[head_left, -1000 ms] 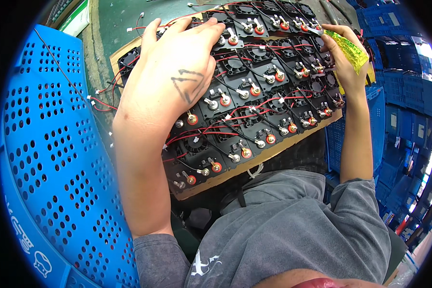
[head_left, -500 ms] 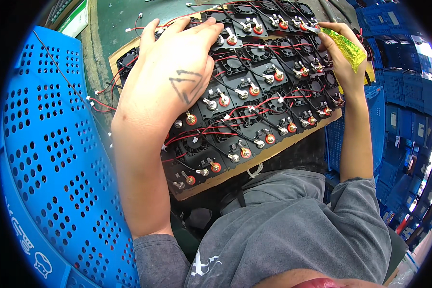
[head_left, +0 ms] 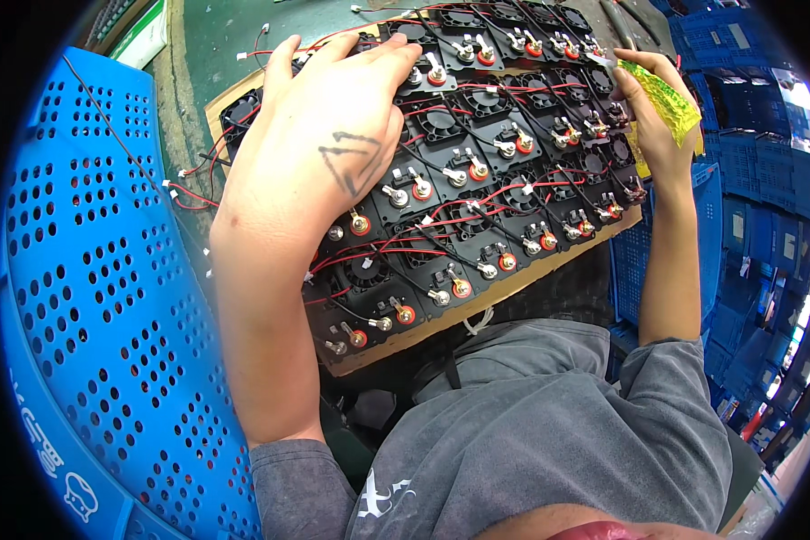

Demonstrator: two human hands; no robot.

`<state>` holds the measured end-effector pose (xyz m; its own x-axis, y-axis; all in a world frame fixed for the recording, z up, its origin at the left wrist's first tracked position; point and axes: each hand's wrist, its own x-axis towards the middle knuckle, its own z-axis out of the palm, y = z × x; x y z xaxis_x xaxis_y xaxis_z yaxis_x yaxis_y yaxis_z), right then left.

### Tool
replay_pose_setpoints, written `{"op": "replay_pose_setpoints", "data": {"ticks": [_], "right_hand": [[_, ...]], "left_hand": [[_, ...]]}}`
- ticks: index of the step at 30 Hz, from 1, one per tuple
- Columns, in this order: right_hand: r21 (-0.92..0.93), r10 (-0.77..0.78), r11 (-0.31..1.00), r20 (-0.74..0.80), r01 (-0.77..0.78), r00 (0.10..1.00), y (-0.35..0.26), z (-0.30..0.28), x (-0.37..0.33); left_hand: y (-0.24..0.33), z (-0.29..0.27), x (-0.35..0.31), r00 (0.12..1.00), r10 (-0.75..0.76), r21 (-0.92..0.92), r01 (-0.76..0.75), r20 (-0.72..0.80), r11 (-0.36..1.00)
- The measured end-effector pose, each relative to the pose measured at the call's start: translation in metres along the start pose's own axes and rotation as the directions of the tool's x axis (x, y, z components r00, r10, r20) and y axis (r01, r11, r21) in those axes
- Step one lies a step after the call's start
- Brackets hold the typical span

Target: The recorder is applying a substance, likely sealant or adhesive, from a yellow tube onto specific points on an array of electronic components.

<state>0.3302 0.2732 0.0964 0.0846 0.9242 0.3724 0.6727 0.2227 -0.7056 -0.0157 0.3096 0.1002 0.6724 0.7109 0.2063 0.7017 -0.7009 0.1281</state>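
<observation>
My left hand [head_left: 333, 135] lies with fingers spread over the upper left rows of black panels, hiding those beneath it. The panels [head_left: 436, 202] carry small black fans [head_left: 438, 123], metal terminals with red rings [head_left: 477, 169], and red and black wires. At the upper right, my right hand [head_left: 661, 112] is closed around a shiny, crinkled yellow-green foil-wrapped thing [head_left: 666, 101] with a thin pale tip. That tip points left, beside the terminals at the right end of the top row. I cannot tell whether it touches them.
A brown cardboard sheet [head_left: 486, 310] lies under the panels on a green table [head_left: 216, 45]. On my left stands a blue perforated crate [head_left: 90, 225]. Blue bins [head_left: 765, 171] are stacked at the right. Dark-handled tools [head_left: 619, 25] rest at the far right edge.
My right hand has shifted slightly right and toward me with the foil-wrapped thing, along the top row. My left hand has stayed nearly still.
</observation>
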Motion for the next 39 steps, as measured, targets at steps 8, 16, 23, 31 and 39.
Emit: {"op": "replay_pose_setpoints", "data": {"ticks": [8,16,23,31,39], "right_hand": [[0.018,-0.025,1.000,-0.020,0.025,0.999,0.012,-0.008,0.004],[-0.024,-0.018,1.000,-0.003,0.018,1.000,0.013,-0.002,0.007],[-0.042,-0.007,0.999,0.004,0.007,1.000,0.017,-0.007,0.006],[-0.051,-0.014,0.999,-0.008,0.014,1.000,0.017,-0.008,0.008],[-0.063,0.019,0.998,-0.015,-0.020,1.000,0.021,-0.010,0.004]], "left_hand": [[0.001,-0.002,-0.001,1.000,-0.005,-0.011,0.005,0.014,1.000],[-0.001,-0.002,-0.001,1.000,-0.002,-0.021,0.003,0.015,1.000],[-0.002,0.000,-0.001,1.000,-0.004,-0.016,0.004,0.014,1.000],[-0.001,-0.001,0.000,1.000,0.000,-0.019,0.001,0.010,1.000],[-0.001,0.000,-0.001,1.000,0.004,-0.018,-0.004,-0.004,1.000]]}}
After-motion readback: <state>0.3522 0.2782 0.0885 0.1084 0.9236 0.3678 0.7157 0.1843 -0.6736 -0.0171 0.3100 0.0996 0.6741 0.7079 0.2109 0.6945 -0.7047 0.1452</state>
